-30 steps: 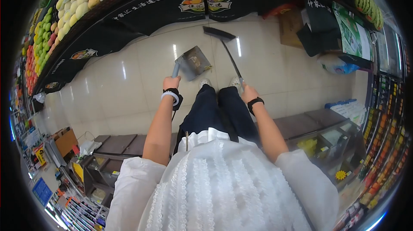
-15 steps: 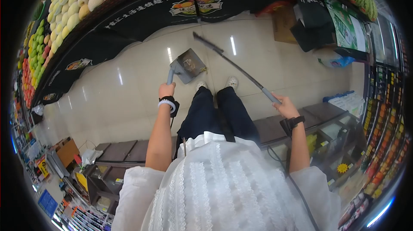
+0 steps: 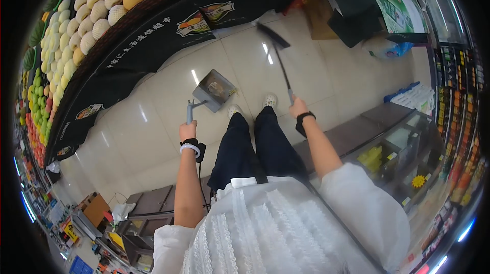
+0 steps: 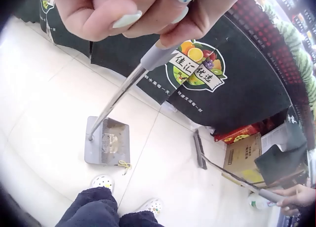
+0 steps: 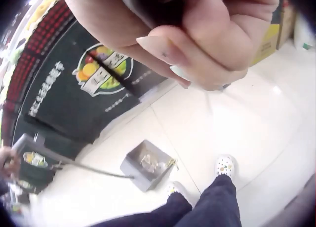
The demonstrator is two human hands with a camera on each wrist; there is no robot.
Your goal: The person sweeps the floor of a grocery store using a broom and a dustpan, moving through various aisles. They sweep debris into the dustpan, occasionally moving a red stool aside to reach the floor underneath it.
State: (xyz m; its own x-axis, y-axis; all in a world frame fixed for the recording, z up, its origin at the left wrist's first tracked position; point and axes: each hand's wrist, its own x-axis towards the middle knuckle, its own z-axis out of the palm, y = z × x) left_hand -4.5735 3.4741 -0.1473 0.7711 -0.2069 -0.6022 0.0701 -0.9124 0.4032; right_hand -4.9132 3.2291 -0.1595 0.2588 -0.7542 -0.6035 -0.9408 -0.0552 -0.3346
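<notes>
My left hand [image 3: 188, 131] grips the grey handle of a long-handled dustpan [image 3: 205, 99], which sits on the floor tiles in front of the left shoe. Inside the pan lies some crumpled, see-through litter [image 5: 149, 162], and a yellow strip [image 4: 124, 164] hangs at its front edge. My right hand [image 3: 298, 108] holds a broom by its grey grip. The dark broom head [image 3: 273, 35] is out ahead and right of the pan, close to the stand's cloth skirt. In the right wrist view the fingers curl around the handle, and the broom head is hidden.
A fruit stand with a black printed skirt [image 3: 148, 52] curves across the front. Cardboard boxes [image 3: 321, 18] and a bagged item [image 3: 388, 48] stand at the front right. Behind the legs are low bins [image 3: 377, 115]. White shoes [image 3: 269, 101] are on the tiles.
The right hand swung out to the right, then came back in toward the body. The broom head swept left, then moved right, away from the dustpan. The left hand keeps its grip.
</notes>
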